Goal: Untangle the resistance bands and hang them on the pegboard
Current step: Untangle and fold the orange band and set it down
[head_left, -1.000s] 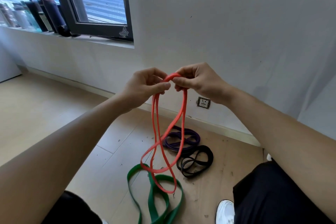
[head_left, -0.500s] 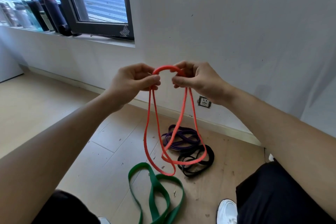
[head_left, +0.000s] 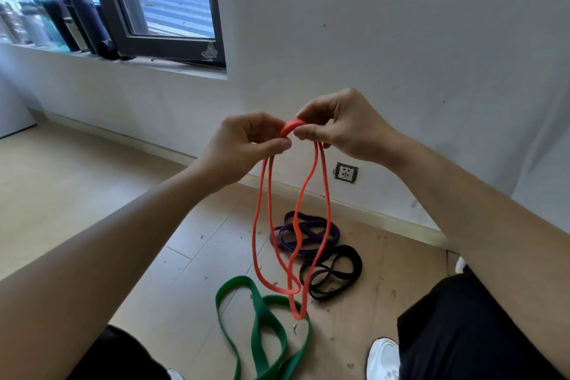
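Untangling step atm, and prob early in the job. Both hands are up in front of the wall. The left hand and right hand each pinch the top arc of the red band between thumb and fingers, thumbs nearly touching, so both grips are closed on that one band.

The rest of it hangs down doubled, and the two hanging loops cross each other near the bottom (one twist or two, can't tell exactly). The lowest bit hangs over the green band in this view; can't tell if it touches. The green one lies on the floor near the person's legs. The purple band and black band lie coiled right next to each other, closer to the wall.

So 3 bands left to sort imo, nothing hung, and no pegboard in view at all.

Next move, my guess: spread the hands to open the loop so the crossed part drops out, or feed one strand thru the other. That needs a light pinch so the rubber can slide in the fingers, not a hard clamp. After that it's finding the pegboard, which prob means turning round.
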A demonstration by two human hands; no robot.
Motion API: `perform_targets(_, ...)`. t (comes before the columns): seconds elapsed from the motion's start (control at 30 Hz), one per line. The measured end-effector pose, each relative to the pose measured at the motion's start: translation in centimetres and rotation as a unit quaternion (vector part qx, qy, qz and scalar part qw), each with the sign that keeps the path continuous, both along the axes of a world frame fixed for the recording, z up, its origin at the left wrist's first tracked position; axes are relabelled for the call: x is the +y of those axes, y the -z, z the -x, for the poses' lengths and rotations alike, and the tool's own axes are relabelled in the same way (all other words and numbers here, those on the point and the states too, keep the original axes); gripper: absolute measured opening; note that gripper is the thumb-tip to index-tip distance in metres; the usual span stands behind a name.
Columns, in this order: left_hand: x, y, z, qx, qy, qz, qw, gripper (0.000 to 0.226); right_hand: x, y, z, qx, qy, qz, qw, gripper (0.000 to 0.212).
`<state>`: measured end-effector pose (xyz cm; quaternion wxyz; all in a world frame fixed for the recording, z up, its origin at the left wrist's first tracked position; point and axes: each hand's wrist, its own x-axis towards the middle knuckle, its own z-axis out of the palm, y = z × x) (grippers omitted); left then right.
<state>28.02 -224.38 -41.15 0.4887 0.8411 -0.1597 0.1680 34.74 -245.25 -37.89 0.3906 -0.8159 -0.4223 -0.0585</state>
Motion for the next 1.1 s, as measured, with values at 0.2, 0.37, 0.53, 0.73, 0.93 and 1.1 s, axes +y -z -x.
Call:
perform_targets(0.2,0.7,0.1,-0.2,-0.021,-0.017,0.009,1.000,0.021,-0.6,-0.6,0.1,0.073,-0.010,0.047,0.996,0.023)
perform_targets(0.37,1.1,0.4,0.0,-0.006,-0.008,-0.010,1.000,0.018,-0.6,-0.6,0.3,0.142,-0.022,0.048,0.988,0.017)
perform_targets(0.53,0.4,1.5,0.4,0.092,0.026,0.031,0.995,0.025,-0.5,-0.7,0.6,0.142,-0.048,-0.048,0.988,0.022)
perform_targets(0.73,-3.1,3.3,0.2,0.141,0.070,0.042,0.987,0.047,-0.8,-1.2,0.7,0.150,-0.077,-0.153,0.974,0.023)
perform_targets(0.93,-5.7,4.2,-0.7,0.150,0.087,0.081,0.981,0.032,-1.8,-1.9,0.6,0.179,-0.087,-0.241,0.950,0.027)
perform_targets(1.1,-6.5,4.6,-1.0,0.161,0.097,0.080,0.979,0.014,-2.9,-2.2,0.0,0.206,-0.094,-0.300,0.926,0.021)
